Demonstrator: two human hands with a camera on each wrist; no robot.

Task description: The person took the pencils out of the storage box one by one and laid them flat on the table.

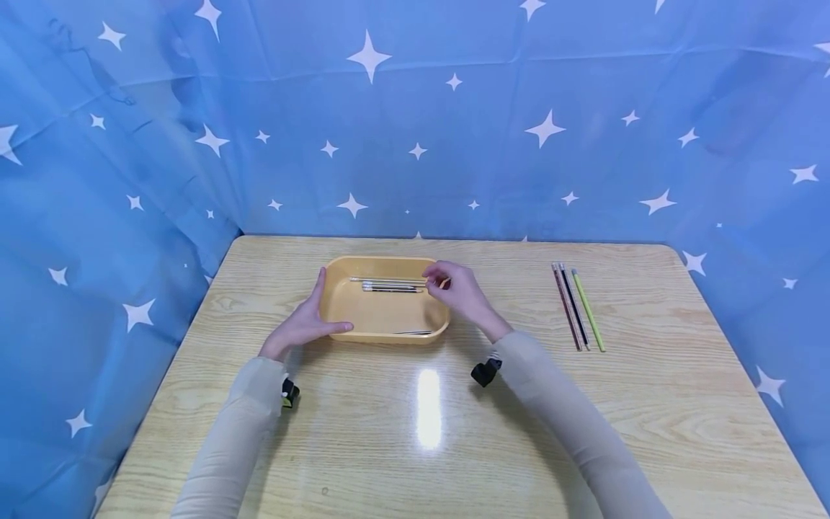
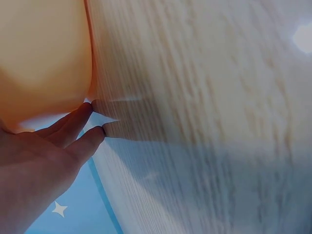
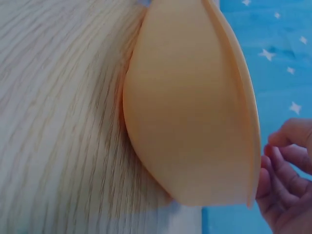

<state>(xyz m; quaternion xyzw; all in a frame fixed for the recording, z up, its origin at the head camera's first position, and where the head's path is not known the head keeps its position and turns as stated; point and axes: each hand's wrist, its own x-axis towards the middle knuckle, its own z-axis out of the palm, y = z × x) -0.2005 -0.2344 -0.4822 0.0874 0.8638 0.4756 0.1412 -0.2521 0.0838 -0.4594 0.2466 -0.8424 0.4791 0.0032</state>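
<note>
Some slim silver-and-black pencils (image 1: 389, 290) in shallow yellow-orange plastic tray (image 1: 368, 315) already, three dark-red/black/lime pencils (image 1: 575, 306) still on pale wood counter (image 1: 363, 418), left grip (image 1: 308, 321) clamped on tray, right grip (image 1: 459, 290) over it, can't tell if pinching

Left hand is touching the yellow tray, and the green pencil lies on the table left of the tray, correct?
Only the side is wrong: the head view shows the green pencil right of the yellow tray. It is on the table, and the left hand does touch the tray.
</note>
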